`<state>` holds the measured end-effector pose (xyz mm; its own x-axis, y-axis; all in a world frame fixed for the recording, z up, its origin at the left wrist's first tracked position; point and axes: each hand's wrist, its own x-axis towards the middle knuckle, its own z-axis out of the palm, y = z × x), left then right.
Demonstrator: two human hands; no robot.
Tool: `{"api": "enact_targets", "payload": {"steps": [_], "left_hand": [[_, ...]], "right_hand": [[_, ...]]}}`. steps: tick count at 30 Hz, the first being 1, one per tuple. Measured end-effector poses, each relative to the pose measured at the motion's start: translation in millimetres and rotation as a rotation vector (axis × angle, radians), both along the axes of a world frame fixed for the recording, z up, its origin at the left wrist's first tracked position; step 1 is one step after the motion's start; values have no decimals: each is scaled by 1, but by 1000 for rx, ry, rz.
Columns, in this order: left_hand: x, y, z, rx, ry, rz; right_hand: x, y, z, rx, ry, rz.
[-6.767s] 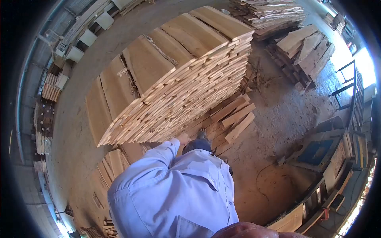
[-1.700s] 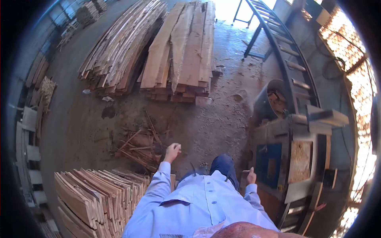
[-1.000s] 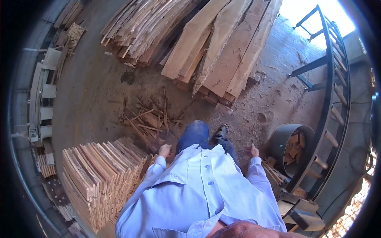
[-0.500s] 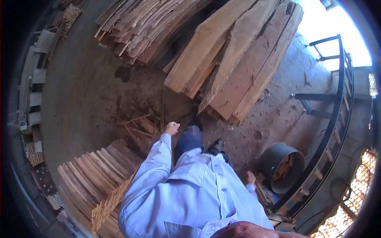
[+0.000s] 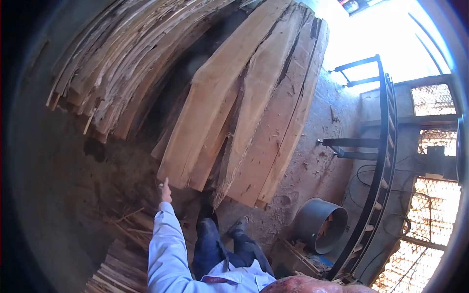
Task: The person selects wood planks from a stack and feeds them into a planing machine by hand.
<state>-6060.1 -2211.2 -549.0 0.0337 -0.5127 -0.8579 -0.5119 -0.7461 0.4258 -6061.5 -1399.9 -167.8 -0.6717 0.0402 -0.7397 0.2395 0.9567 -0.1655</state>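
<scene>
My left hand (image 5: 165, 192) reaches forward at the end of a pale blue sleeve, fingers stretched out and apart, with nothing in them. Its fingertips are right at the near left corner of a wide, light-brown plank (image 5: 209, 100). That plank lies on top of a stack of rough-edged boards. Beside it in the stack are a plank with a jagged bark edge (image 5: 254, 105) and a flat reddish board (image 5: 271, 141) with wood bits on it. My right hand is out of view.
Another pile of thin, rough boards (image 5: 127, 63) lies at the far left. Slats (image 5: 117, 271) and scrap sticks (image 5: 129, 215) are at the lower left. To the right stand a grey drum (image 5: 305, 222) with wood pieces inside and a black roller conveyor (image 5: 385, 141). Shavings litter the floor.
My view has shifted toward the board stack, which is now nearer. My left hand has gone from a loosely closed shape to stretched fingers at the plank's corner. The right hand has left view.
</scene>
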Motion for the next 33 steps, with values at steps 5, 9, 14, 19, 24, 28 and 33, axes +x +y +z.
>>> {"api": "enact_targets", "payload": {"steps": [5, 9, 14, 19, 24, 28, 33], "left_hand": [[17, -11, -58, -264, 385, -246], [18, -14, -39, -626, 153, -775], [17, -12, 0, -272, 410, -348], [5, 17, 103, -9, 424, -14], [-14, 73, 212, 137, 632, 5], [-29, 129, 261, 198, 717, -153], [-57, 205, 302, 267, 726, -249]], "right_hand": [[12, -21, 7, -155, -115, -646], [7, -63, -2, 112, -185, -445], [6, -62, -55, 79, -178, -467], [-62, -146, -74, -66, -2, -213], [-114, -292, -126, -367, -16, -181], [-152, -425, -130, -1090, -85, -680], [-171, -432, -123, -957, -89, -698]]}}
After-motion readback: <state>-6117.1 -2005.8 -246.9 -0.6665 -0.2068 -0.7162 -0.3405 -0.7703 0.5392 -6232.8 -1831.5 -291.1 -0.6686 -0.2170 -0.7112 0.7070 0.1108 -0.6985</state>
